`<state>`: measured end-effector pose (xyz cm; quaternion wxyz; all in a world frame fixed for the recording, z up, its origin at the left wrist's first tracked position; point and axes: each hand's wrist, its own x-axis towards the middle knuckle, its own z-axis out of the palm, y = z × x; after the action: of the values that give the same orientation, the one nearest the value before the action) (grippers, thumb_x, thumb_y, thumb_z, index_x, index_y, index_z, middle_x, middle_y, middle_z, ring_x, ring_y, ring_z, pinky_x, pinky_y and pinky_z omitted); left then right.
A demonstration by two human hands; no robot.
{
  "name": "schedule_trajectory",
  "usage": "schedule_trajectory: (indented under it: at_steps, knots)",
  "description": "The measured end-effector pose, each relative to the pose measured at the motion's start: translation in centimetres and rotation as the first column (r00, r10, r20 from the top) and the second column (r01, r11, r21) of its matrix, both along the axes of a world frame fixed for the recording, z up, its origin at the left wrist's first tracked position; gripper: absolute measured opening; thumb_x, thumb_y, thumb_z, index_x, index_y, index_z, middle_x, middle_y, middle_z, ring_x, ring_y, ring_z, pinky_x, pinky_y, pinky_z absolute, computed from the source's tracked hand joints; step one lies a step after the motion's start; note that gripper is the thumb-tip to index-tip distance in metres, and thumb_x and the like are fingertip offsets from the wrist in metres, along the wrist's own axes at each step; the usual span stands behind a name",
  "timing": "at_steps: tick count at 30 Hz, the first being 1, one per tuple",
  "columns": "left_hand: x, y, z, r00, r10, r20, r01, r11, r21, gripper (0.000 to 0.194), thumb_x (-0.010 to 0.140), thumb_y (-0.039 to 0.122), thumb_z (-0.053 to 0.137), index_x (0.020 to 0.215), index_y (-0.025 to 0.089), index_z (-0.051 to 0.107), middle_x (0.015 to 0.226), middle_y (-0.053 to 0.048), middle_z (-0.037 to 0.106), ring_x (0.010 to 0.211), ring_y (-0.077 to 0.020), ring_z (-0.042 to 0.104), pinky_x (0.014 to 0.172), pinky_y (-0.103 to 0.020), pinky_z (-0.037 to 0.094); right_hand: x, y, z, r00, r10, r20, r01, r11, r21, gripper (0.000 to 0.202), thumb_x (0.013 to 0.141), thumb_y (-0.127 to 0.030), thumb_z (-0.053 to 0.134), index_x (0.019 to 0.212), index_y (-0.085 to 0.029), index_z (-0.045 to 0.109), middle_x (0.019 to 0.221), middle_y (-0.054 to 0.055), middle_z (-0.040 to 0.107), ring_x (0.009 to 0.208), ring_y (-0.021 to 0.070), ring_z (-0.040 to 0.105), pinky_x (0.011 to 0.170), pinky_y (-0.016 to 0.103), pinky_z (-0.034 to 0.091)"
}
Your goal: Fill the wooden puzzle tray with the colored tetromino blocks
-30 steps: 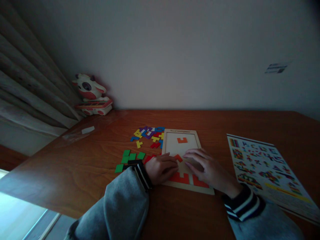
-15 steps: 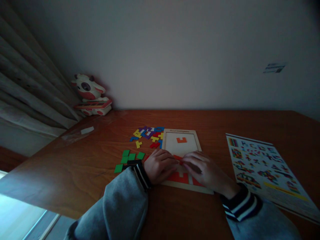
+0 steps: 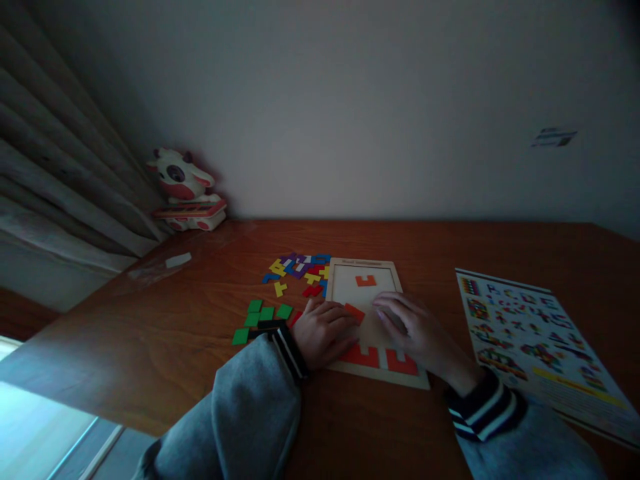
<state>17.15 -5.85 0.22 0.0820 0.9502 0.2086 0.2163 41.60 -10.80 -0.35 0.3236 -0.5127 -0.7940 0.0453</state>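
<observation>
My left hand (image 3: 325,332) is over the left side of a light wooden puzzle board (image 3: 426,383), its fingers curled together. A tilted orange puzzle piece (image 3: 355,312) sticks out past its fingertips, partly covered by them. To the right, my right hand (image 3: 413,330) hovers above the board's right side with thumb and fingers apart; nothing shows between them. A U-shaped orange piece (image 3: 365,281) lies near the board's top. Along its lower edge are a red-orange notched piece (image 3: 367,359) and another U-shaped one (image 3: 401,363).
Left of the board lie green pieces (image 3: 267,313) and a pile of yellow, blue, purple and red pieces (image 3: 300,268). A printed picture sheet (image 3: 543,347) lies at the right. A toy cow with a keyboard (image 3: 187,193) stands at the back left by the curtain (image 3: 60,167).
My right hand has moved slightly right, away from my left hand, and its fingers have parted. The orange piece between the hands now shows beside my left fingertips. The view has shifted a little.
</observation>
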Motion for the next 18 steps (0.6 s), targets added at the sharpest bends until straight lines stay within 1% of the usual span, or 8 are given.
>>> schedule_trajectory:
  at_steps: [3, 6, 8, 9, 11, 13, 15, 18]
  knots:
    - [-0.1, 0.1, -0.3, 0.999, -0.044, -0.029, 0.044, 0.999, 0.007, 0.039, 0.098, 0.044, 0.047, 0.125, 0.020, 0.060, 0.130, -0.010, 0.064, 0.125, -0.0246, 0.054, 0.106, -0.044, 0.036, 0.3, 1.5, -0.9, 0.999, 0.015, 0.052, -0.015, 1.000, -0.008, 0.033, 0.099, -0.029, 0.044, 0.128, -0.023, 0.058, 0.131, 0.010, 0.062, 0.124, 0.0242, 0.056, 0.105, 0.049, 0.045]
    - [-0.1, 0.0, -0.4, 0.997, -0.041, -0.058, 0.041, 0.999, 0.007, 0.039, 0.098, 0.045, 0.046, 0.125, 0.020, 0.060, 0.133, -0.011, 0.061, 0.126, -0.0253, 0.053, 0.105, -0.044, 0.039, 0.1, 2.5, -1.5, 0.994, -0.002, 0.114, 0.005, 1.000, -0.022, 0.038, 0.099, -0.031, 0.042, 0.135, -0.023, 0.053, 0.142, 0.012, 0.055, 0.137, 0.0261, 0.044, 0.112, 0.057, 0.035]
    - [-0.1, -0.1, -0.2, 0.998, -0.025, -0.062, 0.026, 1.000, 0.009, 0.039, 0.098, 0.046, 0.046, 0.123, 0.020, 0.061, 0.132, -0.011, 0.062, 0.124, -0.0263, 0.054, 0.102, -0.044, 0.043, -0.2, 2.7, -1.6, 0.989, -0.033, 0.146, 0.038, 0.999, -0.032, 0.040, 0.099, -0.032, 0.042, 0.137, -0.022, 0.051, 0.145, 0.013, 0.053, 0.139, 0.0262, 0.041, 0.113, 0.060, 0.028]
    - [0.0, -0.1, -0.1, 0.998, -0.016, -0.061, 0.016, 1.000, 0.011, 0.039, 0.098, 0.046, 0.046, 0.122, 0.019, 0.062, 0.131, -0.011, 0.062, 0.122, -0.0269, 0.055, 0.101, -0.044, 0.044, -0.3, 2.6, -1.6, 0.986, -0.055, 0.159, 0.061, 0.998, -0.034, 0.041, 0.099, -0.033, 0.043, 0.138, -0.022, 0.050, 0.143, 0.013, 0.054, 0.138, 0.0265, 0.044, 0.113, 0.061, 0.027]
    - [0.0, -0.2, 0.1, 0.998, 0.009, -0.061, -0.008, 1.000, 0.013, 0.038, 0.097, 0.046, 0.047, 0.120, 0.019, 0.062, 0.130, -0.011, 0.062, 0.119, -0.0275, 0.056, 0.099, -0.045, 0.045, -0.4, 2.2, -1.2, 0.976, -0.111, 0.190, 0.119, 0.993, -0.029, 0.041, 0.098, -0.035, 0.045, 0.136, -0.021, 0.052, 0.137, 0.014, 0.060, 0.129, 0.0283, 0.052, 0.110, 0.062, 0.029]
    - [0.0, -0.2, 0.2, 0.998, 0.028, -0.062, -0.028, 1.000, 0.007, 0.037, 0.097, 0.045, 0.048, 0.120, 0.020, 0.062, 0.130, -0.011, 0.062, 0.119, -0.0278, 0.056, 0.098, -0.046, 0.045, -0.3, 1.7, -0.7, 0.964, -0.138, 0.227, 0.146, 0.989, -0.019, 0.037, 0.097, -0.035, 0.047, 0.129, -0.021, 0.058, 0.127, 0.013, 0.066, 0.117, 0.0296, 0.060, 0.104, 0.061, 0.036]
    - [-0.1, -0.2, 0.3, 0.998, 0.040, -0.057, -0.041, 0.999, -0.001, 0.036, 0.096, 0.045, 0.050, 0.120, 0.020, 0.062, 0.130, -0.011, 0.062, 0.119, -0.0280, 0.056, 0.097, -0.047, 0.046, -0.2, 1.3, -0.3, 0.962, -0.119, 0.245, 0.123, 0.992, -0.003, 0.032, 0.098, -0.034, 0.047, 0.123, -0.022, 0.063, 0.122, 0.012, 0.067, 0.112, 0.0292, 0.061, 0.099, 0.058, 0.041]
    - [-0.1, -0.2, 0.2, 0.998, 0.044, -0.042, -0.044, 0.999, -0.005, 0.037, 0.095, 0.044, 0.052, 0.121, 0.020, 0.061, 0.130, -0.011, 0.062, 0.120, -0.0282, 0.055, 0.099, -0.047, 0.045, -0.2, 0.8, -0.2, 0.975, -0.068, 0.214, 0.066, 0.998, 0.015, 0.030, 0.099, -0.031, 0.046, 0.121, -0.023, 0.064, 0.125, 0.011, 0.065, 0.114, 0.0276, 0.060, 0.098, 0.053, 0.045]
